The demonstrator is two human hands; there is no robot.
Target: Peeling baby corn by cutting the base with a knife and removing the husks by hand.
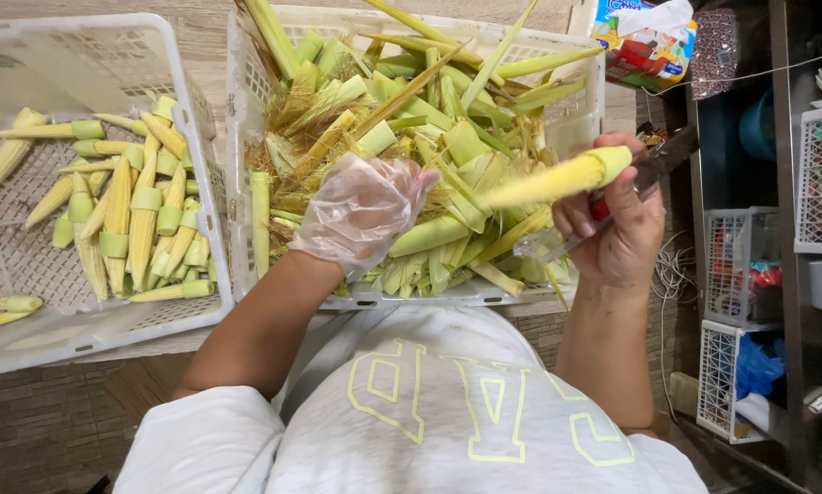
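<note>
Nearest the body, the right hand (612,229) is clamped on a peeled baby corn ear (557,178) together with a small knife (653,165), the ear pointing left over the right edge of the husk crate (575,119), probably so trimmings drop inside. The left hand (360,210), in a thin clear glove, lies fingers loosely spread on the husk pile (411,137) near the crate's front edge, gripping nothing. Further left, the second white crate (182,101) holds cleaned ears (136,210) laid roughly parallel against its right wall, keeping finished pieces apart from waste.
</note>
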